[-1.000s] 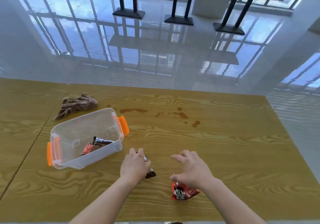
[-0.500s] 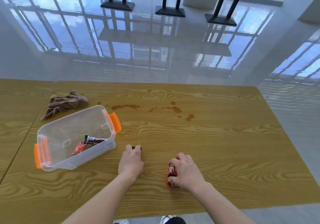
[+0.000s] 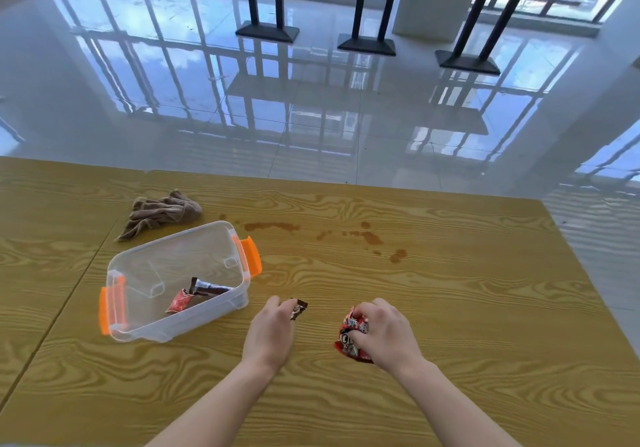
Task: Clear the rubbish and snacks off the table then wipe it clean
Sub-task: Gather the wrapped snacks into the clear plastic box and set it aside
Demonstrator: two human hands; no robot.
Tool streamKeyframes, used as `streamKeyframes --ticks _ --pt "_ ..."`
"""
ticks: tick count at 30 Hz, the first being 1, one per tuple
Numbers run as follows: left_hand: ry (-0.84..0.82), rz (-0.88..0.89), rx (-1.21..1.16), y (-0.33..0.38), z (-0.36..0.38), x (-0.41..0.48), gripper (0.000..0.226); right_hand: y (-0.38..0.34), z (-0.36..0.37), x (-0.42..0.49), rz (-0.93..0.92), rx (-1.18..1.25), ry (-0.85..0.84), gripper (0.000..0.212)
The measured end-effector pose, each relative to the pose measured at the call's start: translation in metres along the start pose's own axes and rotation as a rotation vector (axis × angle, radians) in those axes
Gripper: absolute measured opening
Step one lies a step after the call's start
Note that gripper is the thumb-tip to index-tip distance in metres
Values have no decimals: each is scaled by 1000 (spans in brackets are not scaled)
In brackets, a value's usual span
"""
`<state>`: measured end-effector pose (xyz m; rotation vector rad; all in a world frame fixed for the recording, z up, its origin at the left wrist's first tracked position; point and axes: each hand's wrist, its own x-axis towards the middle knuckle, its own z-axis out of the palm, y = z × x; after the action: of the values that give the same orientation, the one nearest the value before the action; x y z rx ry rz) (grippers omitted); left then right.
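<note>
We look down from head height on a wood-grain worktop (image 3: 450, 308), with a person's two bare hands near its front edge. The left hand (image 3: 272, 334) pinches a small dark wrapper (image 3: 299, 308) at its fingertips, and one end of the wrapper sticks out past the fingers. The right hand (image 3: 384, 336) is curled over a crumpled red snack packet (image 3: 349, 337) and grips it. We judge that each hand takes one piece so both can go into the box together.

A clear plastic box (image 3: 180, 322) with orange clips (image 3: 251, 256) sits just to the left of the left hand. It has no lid on and is close enough for an easy drop. It already holds a red sachet (image 3: 178, 304) and a dark stick-shaped pack (image 3: 209, 288). Behind the box lies a bunched brown cloth (image 3: 162, 213), probably set aside for the wiping. Brown stains (image 3: 273, 227) trail across the middle of the worktop and are not yet wiped.

Much is hidden. The fingers cover most of both pieces, so we cannot tell how large either one is. We also cannot tell whether the red packet is lifted or resting on the worktop. Its print shows a cartoon face, but the lettering is too small to read. The frame cuts off the worktop's left side and near edge. Beyond the far edge we see a glossy floor (image 3: 311, 117) and dark table bases (image 3: 367, 45).
</note>
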<state>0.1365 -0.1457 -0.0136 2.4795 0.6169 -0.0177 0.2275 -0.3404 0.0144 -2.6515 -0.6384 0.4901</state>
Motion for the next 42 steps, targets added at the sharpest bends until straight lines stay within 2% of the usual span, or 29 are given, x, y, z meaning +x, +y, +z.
streamKeyframes --ticks 4,9,14,21,25,35,42 --pt "143 125 -50 15 -31 2 40 -23 -26 15 -31 120 95 31" --pt "307 193 -66 21 -77 5 42 -54 -55 34 -128 179 154 31" --pt "456 173 -36 13 -123 6 42 -93 -74 48 -250 187 190 33" --pt "568 75 -42 -17 -163 -4 39 -150 -76 64 -400 186 177 32" --pt "640 13 31 -39 -178 -12 40 -180 -70 70 -462 182 155 32" --pt "561 -155 44 -106 -181 -8 40 -250 -33 98 -615 93 51 31" --pt "457 -274 225 -122 -156 7 32 -274 16 115 -635 -32 -72 19"
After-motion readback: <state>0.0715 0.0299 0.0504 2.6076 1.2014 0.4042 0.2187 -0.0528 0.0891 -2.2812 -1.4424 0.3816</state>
